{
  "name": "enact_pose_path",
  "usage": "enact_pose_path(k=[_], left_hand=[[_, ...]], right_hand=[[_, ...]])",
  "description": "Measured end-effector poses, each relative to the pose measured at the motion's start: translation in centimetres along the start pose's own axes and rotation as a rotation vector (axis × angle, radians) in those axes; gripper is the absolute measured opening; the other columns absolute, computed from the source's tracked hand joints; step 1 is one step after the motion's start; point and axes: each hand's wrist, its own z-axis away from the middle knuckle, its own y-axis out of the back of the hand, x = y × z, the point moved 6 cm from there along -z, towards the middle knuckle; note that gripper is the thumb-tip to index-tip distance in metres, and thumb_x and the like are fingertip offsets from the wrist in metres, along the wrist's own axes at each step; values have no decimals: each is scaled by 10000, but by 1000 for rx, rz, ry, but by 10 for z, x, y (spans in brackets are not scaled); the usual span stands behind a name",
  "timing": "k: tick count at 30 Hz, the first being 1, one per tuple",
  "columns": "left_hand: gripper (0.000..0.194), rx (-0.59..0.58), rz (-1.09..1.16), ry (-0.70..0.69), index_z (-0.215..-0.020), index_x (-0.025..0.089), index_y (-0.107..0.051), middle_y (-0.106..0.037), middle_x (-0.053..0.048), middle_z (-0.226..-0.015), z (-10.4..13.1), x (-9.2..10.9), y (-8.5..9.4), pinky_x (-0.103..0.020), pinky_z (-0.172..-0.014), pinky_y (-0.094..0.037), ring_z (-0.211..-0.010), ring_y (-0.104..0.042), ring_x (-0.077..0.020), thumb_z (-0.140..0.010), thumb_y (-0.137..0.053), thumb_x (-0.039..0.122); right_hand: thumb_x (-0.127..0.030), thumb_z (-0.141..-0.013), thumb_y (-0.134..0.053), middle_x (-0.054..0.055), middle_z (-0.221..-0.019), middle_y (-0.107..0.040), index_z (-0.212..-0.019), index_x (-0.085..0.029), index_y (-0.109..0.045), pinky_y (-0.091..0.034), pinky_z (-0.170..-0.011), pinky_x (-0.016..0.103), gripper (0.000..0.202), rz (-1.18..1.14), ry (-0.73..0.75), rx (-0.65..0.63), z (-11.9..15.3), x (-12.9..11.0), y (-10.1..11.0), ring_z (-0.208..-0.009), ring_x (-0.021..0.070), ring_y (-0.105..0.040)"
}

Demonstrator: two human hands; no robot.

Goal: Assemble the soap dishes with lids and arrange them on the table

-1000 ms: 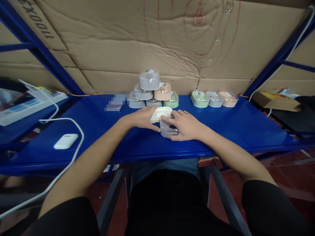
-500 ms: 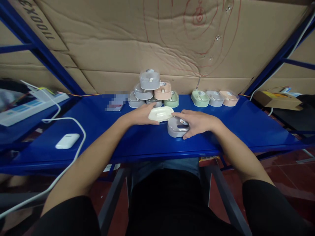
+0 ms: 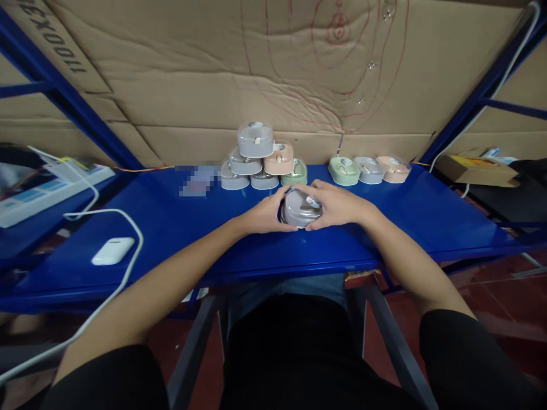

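Observation:
Between my two hands is a grey box with a clear lid [image 3: 301, 209], just above or on the blue table [image 3: 265, 250]. My left hand [image 3: 268, 215] curves round its left side, thumb near the front. My right hand [image 3: 333, 206] grips its right side, fingers over the top edge. Behind them rises a stack of similar boxes: a grey one [image 3: 255, 140] on top, a grey and an orange one [image 3: 279, 159] in the middle, and two grey and a green one [image 3: 294, 172] at the bottom. The cream piece seen earlier is out of sight.
Farther right stand a green box [image 3: 344, 171], a grey box [image 3: 369, 170] and an orange box [image 3: 393, 169] in a row. A white case [image 3: 113, 251] and white cable [image 3: 139, 239] lie at left. Cardboard [image 3: 183, 85] backs the table.
The grey box has moved slightly left and back, and both hands have closed round it. The cream piece beside my left hand has gone from view.

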Motion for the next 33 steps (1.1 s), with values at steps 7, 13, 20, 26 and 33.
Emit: enact_pose_path(k=[7,13,20,26,33], left_hand=[[1363,-13,-3,-9,-1828,207,-359,-563,-263,-1792,-2,-5,3,-693,-1345,-502,-1655,-567,-532,-730,-1022,667],[1166,12,-42,-28,-1730,236,-484,-626,-232,-1735,-3,-13,3,-711,-1324,-509,-1595,-619,-506,-782,-1003,674],[857,107,-185,57,-1719,215,-489,-703,-210,-1634,-1,-26,16,-646,-1314,-537,-1527,-678,-432,-994,-798,552],[753,15,-282,77,-1651,127,-573,-667,-250,-1667,2,-10,14,-620,-1341,-511,-1557,-649,-442,-1049,-691,563],[670,-18,-322,60,-1626,177,-589,-666,-205,-1672,3,-7,12,-602,-1378,-468,-1592,-616,-415,-1068,-674,537]], right_hand=[[-689,-859,-939,207,-1481,-656,-1899,-213,-380,-592,-1069,529,1273,8,-22,-23,-14,3,-15,-1270,403,-684],[-735,-866,-927,200,-1502,-692,-1872,-254,-443,-605,-1074,547,1215,19,-67,-47,-15,1,-16,-1334,430,-679],[-1008,-888,-734,346,-1487,-740,-1737,-116,-606,-632,-952,564,1238,245,-460,-41,9,28,2,-1278,529,-750],[-1024,-930,-657,334,-1414,-782,-1545,-71,-726,-614,-968,535,1136,325,-749,-42,34,18,40,-1272,517,-771],[-692,-1066,-740,212,-1094,-858,-1072,-160,-853,-524,-795,424,544,419,-681,-203,45,-8,68,-1086,407,-820]])
